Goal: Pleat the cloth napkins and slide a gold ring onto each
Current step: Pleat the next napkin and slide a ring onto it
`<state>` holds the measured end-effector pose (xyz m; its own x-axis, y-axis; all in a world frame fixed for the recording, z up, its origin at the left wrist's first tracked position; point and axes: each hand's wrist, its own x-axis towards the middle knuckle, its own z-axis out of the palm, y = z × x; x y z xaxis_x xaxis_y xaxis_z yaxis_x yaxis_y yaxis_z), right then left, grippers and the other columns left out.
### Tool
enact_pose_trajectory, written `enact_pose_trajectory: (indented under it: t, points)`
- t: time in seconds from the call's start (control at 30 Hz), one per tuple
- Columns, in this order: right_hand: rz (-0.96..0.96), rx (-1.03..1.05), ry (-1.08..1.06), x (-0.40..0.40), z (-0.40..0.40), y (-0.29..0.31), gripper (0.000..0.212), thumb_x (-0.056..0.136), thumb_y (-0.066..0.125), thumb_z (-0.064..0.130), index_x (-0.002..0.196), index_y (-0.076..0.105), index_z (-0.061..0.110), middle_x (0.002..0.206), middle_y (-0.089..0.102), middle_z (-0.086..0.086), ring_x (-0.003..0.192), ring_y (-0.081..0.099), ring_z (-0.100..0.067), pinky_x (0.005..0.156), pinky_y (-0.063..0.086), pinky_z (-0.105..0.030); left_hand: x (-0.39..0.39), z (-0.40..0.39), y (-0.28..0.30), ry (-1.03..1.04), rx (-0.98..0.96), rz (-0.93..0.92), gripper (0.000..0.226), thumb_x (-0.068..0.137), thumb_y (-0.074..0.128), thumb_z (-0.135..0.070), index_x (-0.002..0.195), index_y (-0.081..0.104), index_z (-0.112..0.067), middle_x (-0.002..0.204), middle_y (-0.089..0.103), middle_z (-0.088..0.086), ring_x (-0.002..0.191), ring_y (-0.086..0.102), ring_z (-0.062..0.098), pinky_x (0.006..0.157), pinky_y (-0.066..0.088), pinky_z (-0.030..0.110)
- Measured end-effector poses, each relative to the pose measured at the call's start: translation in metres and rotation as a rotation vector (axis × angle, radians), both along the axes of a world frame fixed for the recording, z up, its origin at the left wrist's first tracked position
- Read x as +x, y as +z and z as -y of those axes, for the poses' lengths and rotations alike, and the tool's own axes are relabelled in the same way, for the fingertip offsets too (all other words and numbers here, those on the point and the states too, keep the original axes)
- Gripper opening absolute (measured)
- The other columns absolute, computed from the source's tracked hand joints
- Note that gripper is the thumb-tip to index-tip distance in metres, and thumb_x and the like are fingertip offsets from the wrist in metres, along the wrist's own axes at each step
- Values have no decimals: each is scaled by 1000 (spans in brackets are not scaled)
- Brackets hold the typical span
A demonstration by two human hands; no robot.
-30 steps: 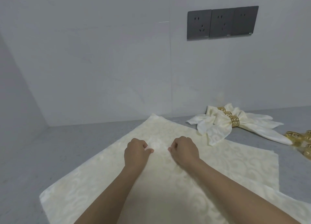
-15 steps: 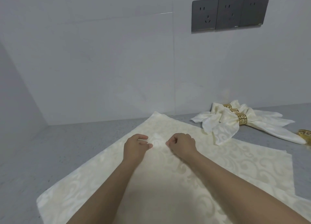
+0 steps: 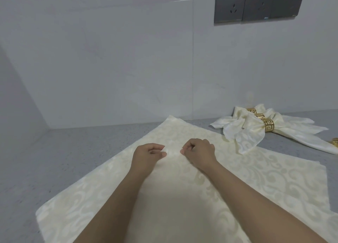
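We see the left hand (image 3: pixel 146 156) and the right hand (image 3: pixel 199 152) side by side on the flat cream damask napkin (image 3: pixel 256 180), fingers curled, thumbs toward each other. Whether either pinches cloth we cannot tell; the fabric between them lies nearly flat.

The napkin is a soft woven square with a pale scroll pattern, spread cornerwise on the speckled grey countertop (image 3: pixel 64 160), its far corner near the back edge by the wall. Toward the back right lie finished pleated napkins (image 3: pixel 243 133), each cinched by a shiny gold ring with a key pattern (image 3: pixel 268 125). Another gold ring (image 3: pixel 335 142) shows at the right edge.

Compared with a second ago, the left fingers have loosened slightly.
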<state>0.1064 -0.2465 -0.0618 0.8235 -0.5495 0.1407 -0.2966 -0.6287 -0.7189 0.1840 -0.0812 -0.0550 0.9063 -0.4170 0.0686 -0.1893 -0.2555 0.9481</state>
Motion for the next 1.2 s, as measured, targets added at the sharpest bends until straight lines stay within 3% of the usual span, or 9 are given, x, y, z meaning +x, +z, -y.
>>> enact_pose_trajectory:
  t: [0.17,0.27,0.4,0.6,0.77,0.9,0.97,1.1,1.2]
  points:
    - [38,77,93,-1,6,3,12,84,68,27,76,62,33,75,60,17,89,51,-8,85,33,-25,1,0,1,-17,-43,4,15,75,78,-11,83,73,-23,77,68,-2,71,64,5,68,48,13]
    - [126,219,166,-9,8,5,12,82,71,19,75,69,28,69,62,14,56,50,3,61,39,-11,2,-2,3,-42,-37,23,12,77,76,-8,82,75,-19,78,71,2,71,64,7,67,49,14]
    - [110,259,264,-20,16,10,9,81,73,15,83,75,24,57,60,18,49,47,2,52,34,-8,5,-12,3,-150,56,58,12,77,75,-8,79,76,-20,77,71,-7,64,59,3,60,44,11]
    - [50,22,386,-20,24,7,13,80,73,15,84,77,27,83,66,10,69,50,1,66,37,-12,10,-18,3,-295,200,162,19,75,77,-8,75,77,-27,99,69,-14,88,61,-5,75,41,7]
    - [43,-88,422,-21,22,7,22,81,64,8,81,76,26,83,64,12,78,52,3,71,36,-9,11,-20,5,-331,307,194,12,76,79,-28,69,75,-37,101,65,-21,90,59,-8,75,40,9]
    - [9,-146,319,-20,12,8,15,77,69,44,65,67,35,85,63,11,83,49,-7,77,42,-24,4,-11,4,-252,266,221,18,74,79,-36,69,73,-20,94,66,-10,81,59,-4,68,39,10]
    - [-57,-252,296,-18,7,9,20,73,73,52,72,64,34,88,59,12,87,46,-8,82,40,-26,1,-7,4,-245,289,257,19,68,84,-32,67,70,-19,92,63,-8,82,57,-2,68,38,10]
    - [-147,-280,261,-12,1,11,35,76,73,47,102,59,28,94,53,12,96,40,-11,86,31,-26,3,-2,3,-236,397,298,27,64,84,-34,73,59,-29,87,55,-12,87,52,6,71,36,21]
    - [-217,-244,300,-10,-2,14,31,82,69,41,108,58,28,79,47,14,95,36,-11,84,26,-27,3,1,6,-230,478,245,33,66,82,-37,81,53,-37,81,52,-14,88,49,16,69,35,26]
